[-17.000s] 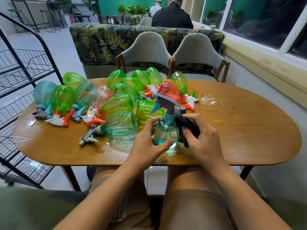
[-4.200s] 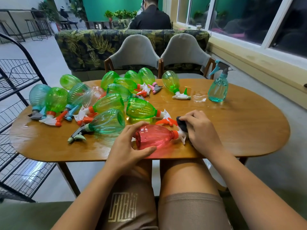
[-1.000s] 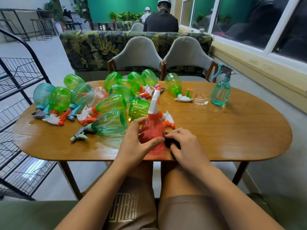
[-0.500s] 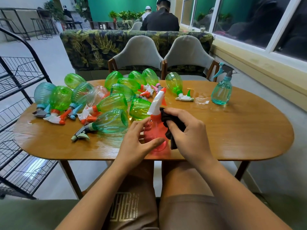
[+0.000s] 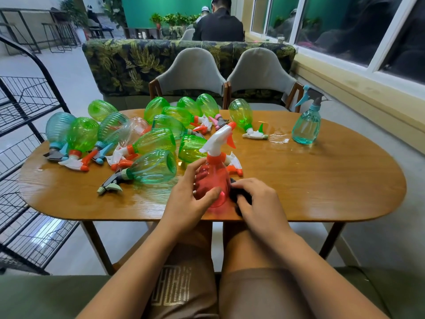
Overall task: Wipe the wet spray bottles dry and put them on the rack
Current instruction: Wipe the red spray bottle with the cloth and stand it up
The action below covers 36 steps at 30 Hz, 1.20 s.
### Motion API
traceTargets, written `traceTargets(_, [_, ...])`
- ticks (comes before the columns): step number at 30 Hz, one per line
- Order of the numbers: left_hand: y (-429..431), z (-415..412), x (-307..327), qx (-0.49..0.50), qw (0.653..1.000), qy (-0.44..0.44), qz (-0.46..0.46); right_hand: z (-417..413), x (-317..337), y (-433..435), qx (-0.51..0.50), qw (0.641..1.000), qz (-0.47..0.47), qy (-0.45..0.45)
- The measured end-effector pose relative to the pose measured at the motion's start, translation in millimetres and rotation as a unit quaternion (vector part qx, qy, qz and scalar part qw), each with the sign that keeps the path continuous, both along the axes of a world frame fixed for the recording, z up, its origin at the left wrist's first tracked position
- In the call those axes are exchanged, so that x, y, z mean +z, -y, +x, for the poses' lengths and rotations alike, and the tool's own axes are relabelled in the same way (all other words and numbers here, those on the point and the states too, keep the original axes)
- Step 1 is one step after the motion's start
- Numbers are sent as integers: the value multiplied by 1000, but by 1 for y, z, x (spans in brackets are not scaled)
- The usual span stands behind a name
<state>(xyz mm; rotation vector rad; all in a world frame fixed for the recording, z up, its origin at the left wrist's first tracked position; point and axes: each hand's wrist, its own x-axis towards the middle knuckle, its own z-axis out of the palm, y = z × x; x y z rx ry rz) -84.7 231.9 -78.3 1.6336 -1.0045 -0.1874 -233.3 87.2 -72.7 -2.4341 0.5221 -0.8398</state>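
Now gripping the red bottle, the left hand should be rotating it against the cloth that the right hand is clutching just beside it.

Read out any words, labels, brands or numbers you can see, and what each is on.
None can be read.
The shorts carry a pale blocky print, too stylised to read.
No labels show on the red bottle, blue bottle or green bottles.
The cloth is plain dark.

Translucent, glossy plastic spray bottles lie on a glossy wood-grain table beside a black wire rack.
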Motion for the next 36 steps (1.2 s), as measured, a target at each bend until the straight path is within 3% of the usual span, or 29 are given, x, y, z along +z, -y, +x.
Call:
traceTargets(3, [0, -1, 1, -7, 1000, -4, -6, 1, 4, 0, 3, 999, -14, -44])
traceTargets(8, [2, 1, 0, 4, 1000, 7, -15, 6, 27, 7, 3, 994, 72, -80])
traceTargets(14, [1, 5, -3, -1, 1000, 0, -19, 11, 48, 11, -22, 982, 184, 37])
traceTargets(18, [0, 5, -3, 7, 1000, 15, -8, 14, 58, 4, 25, 949, 283, 135])
traceTargets(25, [-3, -2, 2, 2, 1000, -3, -14, 15, 46, 0, 56, 904, 390, 169])
traceTargets(32, [-4, 1, 1, -14, 1000, -3, -12, 3, 26, 9, 67, 922, 364, 117])
traceTargets(36, [-1, 1, 0, -25, 999, -13, -20, 1, 12, 15, 11, 981, 195, 8])
